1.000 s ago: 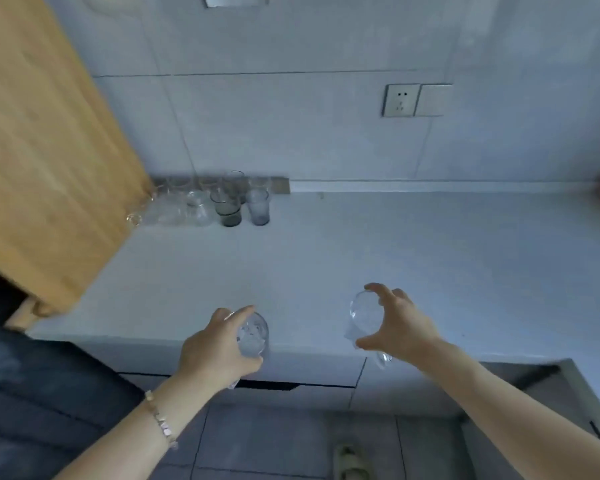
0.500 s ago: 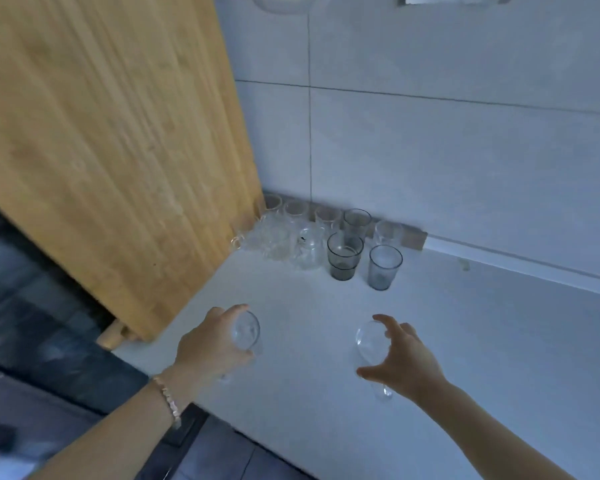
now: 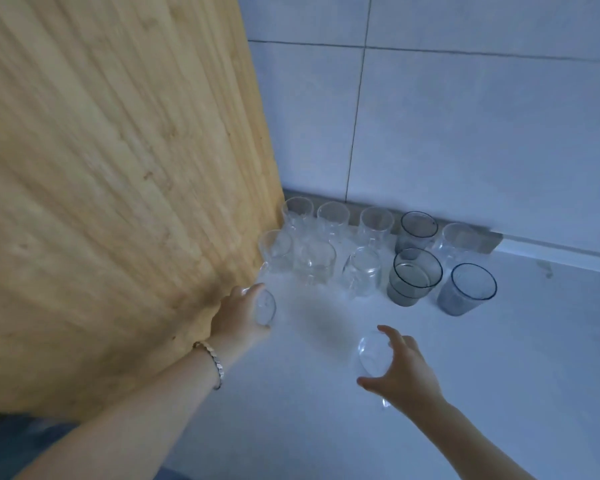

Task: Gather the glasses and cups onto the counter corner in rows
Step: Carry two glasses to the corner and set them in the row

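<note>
Two rows of glasses stand in the counter corner: several clear ones (image 3: 314, 268) and grey tinted ones (image 3: 414, 276), with another grey one (image 3: 466, 289) at the row's right end. My left hand (image 3: 238, 315) grips a clear stemmed glass (image 3: 265, 306) just in front of the near row's left end, beside the wooden panel. My right hand (image 3: 400, 372) holds a second clear stemmed glass (image 3: 373, 353) over the counter, further from the rows. Its stem shows below my palm.
A tall wooden panel (image 3: 118, 185) fills the left side and borders the corner. Grey wall tiles (image 3: 465, 133) rise behind the glasses. The white counter (image 3: 499, 375) stretches to the right and towards me.
Both hands have carried their glasses forward to the corner. The view has closed in on the rows, and the left glass has come close to the near row.
</note>
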The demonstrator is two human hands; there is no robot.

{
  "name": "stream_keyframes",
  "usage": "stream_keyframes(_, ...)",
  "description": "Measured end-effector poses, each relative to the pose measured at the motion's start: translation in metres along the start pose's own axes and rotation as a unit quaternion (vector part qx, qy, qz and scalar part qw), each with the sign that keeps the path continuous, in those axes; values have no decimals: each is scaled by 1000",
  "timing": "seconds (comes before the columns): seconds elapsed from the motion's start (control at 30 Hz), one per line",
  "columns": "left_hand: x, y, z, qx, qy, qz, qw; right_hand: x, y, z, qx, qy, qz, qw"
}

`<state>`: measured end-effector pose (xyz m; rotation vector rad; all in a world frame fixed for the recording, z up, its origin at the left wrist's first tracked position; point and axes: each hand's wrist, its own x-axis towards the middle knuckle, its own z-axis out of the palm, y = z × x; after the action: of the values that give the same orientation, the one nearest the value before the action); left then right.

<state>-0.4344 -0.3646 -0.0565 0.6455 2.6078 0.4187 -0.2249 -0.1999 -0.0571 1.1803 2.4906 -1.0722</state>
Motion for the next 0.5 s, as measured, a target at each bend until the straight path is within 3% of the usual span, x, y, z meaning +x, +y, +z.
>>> stream_keyframes(0.5, 53, -24, 12, 16, -38, 63, 997, 71, -125, 94, 76, 27, 73, 994)
